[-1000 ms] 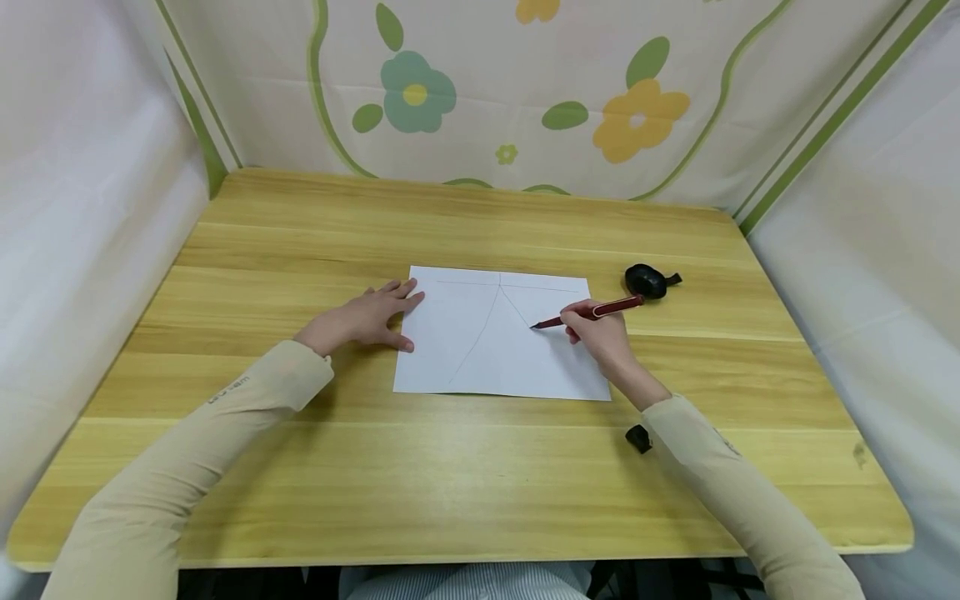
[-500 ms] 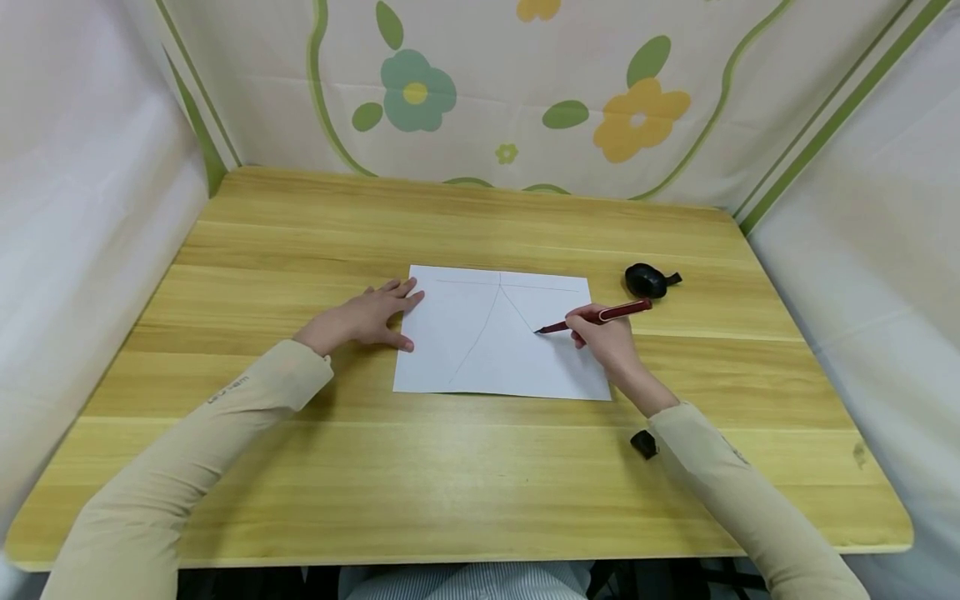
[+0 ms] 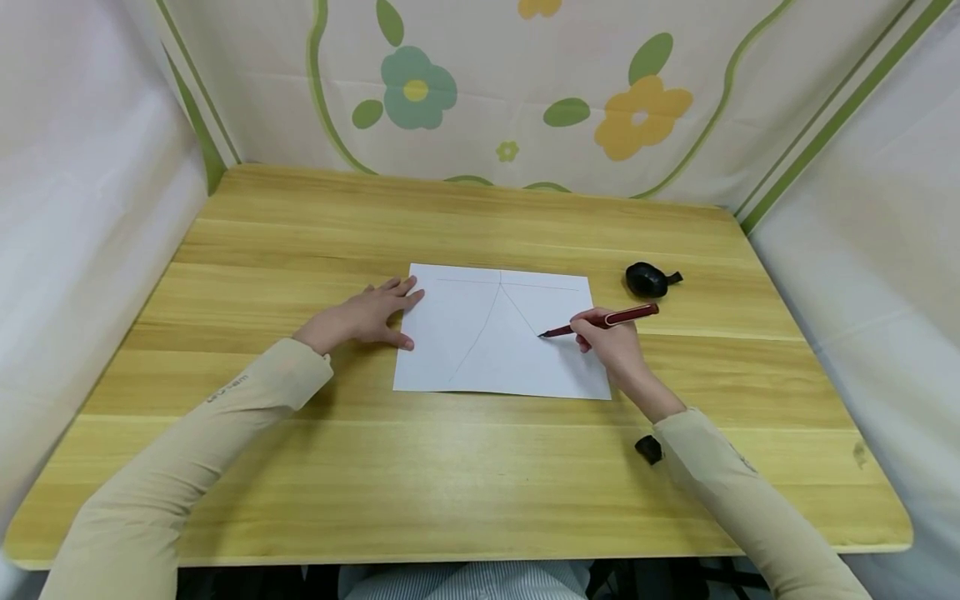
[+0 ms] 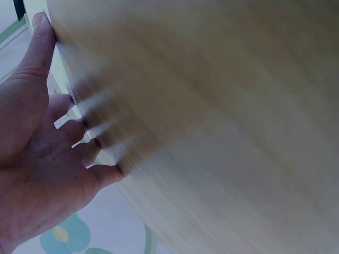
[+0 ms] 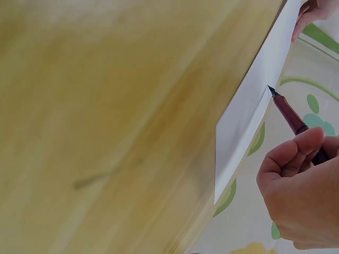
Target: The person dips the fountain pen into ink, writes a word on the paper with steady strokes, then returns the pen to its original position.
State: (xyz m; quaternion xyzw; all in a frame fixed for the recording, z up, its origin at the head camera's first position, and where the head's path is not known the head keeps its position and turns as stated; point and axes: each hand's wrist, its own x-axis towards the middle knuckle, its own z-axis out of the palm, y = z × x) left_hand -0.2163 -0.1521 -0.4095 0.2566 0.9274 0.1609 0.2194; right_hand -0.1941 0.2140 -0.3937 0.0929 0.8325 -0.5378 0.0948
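A white sheet of paper (image 3: pixel 480 367) lies on the wooden table, with a thin horizontal line near its top edge and two slanting lines fanning down from the top middle. My right hand (image 3: pixel 611 342) grips a dark red fountain pen (image 3: pixel 626 316), its nib touching the paper at the lower end of the right slanting line. In the right wrist view the pen (image 5: pixel 287 114) is pinched between thumb and fingers, nib on the sheet. My left hand (image 3: pixel 363 318) rests with spread fingers on the paper's left edge; the left wrist view shows those fingers (image 4: pixel 108 174) extended.
A black rounded object with a short tab (image 3: pixel 647 281) sits on the table (image 3: pixel 450 475) right of the paper. A small black piece (image 3: pixel 648 450) lies beside the right sleeve. Flower-patterned white cloth (image 3: pixel 480 100) hangs behind the table, and white cloth stands at both sides.
My right hand has moved a little down and right with the pen, and the right slanting line has grown longer. The left hand has stayed in place on the paper.
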